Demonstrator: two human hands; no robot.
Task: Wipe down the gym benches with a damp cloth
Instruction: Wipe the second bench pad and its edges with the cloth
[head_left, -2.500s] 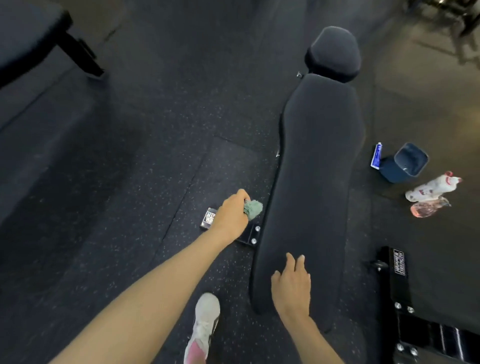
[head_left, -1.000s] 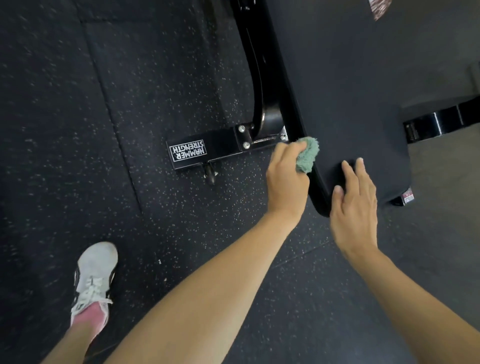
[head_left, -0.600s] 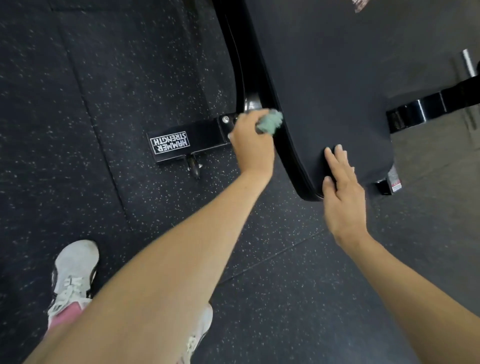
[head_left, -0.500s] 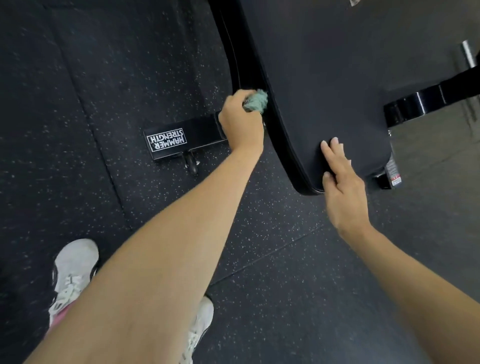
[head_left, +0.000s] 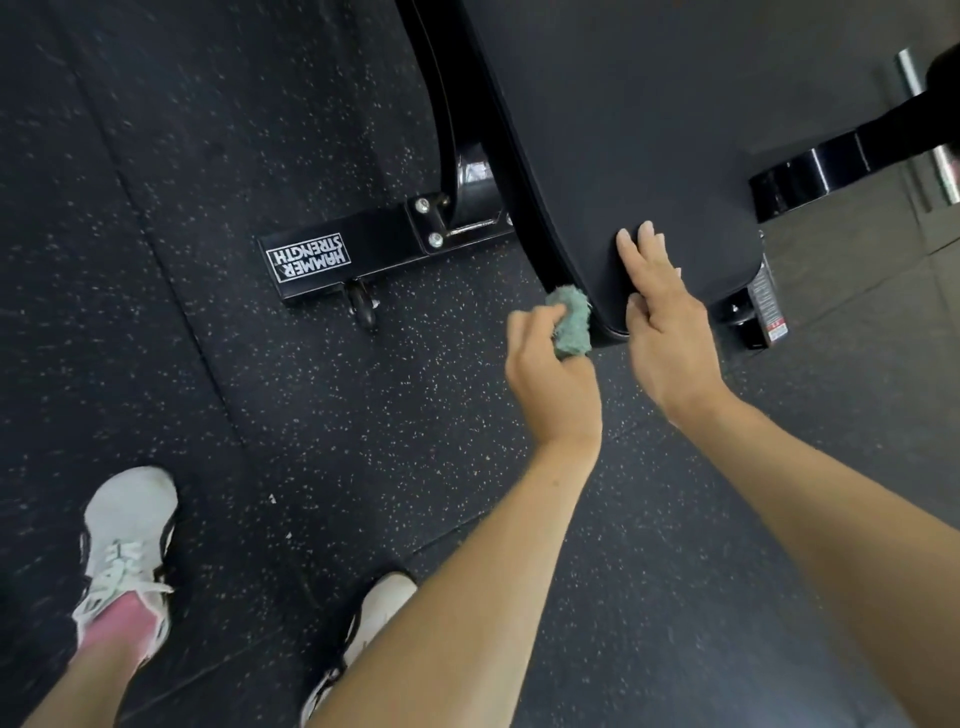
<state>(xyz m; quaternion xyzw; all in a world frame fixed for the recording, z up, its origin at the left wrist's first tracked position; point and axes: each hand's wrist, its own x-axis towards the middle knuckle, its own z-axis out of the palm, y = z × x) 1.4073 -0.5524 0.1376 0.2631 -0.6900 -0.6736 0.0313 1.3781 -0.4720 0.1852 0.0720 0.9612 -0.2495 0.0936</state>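
Note:
A black padded gym bench (head_left: 639, 130) runs from the top of the head view down to its rounded near end. My left hand (head_left: 550, 374) grips a bunched green cloth (head_left: 570, 322) and holds it against the pad's left side edge, close to the near corner. My right hand (head_left: 662, 317) rests flat on the pad's near end, fingers straight and pointing away from me.
The bench's black steel foot (head_left: 363, 254), marked HAMMER STRENGTH, lies on the speckled rubber floor (head_left: 260, 441) left of the pad, with a small wheel under it. Another black frame bar (head_left: 831, 166) sticks out at the right. My white shoes (head_left: 127, 556) stand at lower left.
My left hand has slid the cloth along the pad's side edge toward me, from beside the steel foot to the near corner. My right hand stays on the pad's end.

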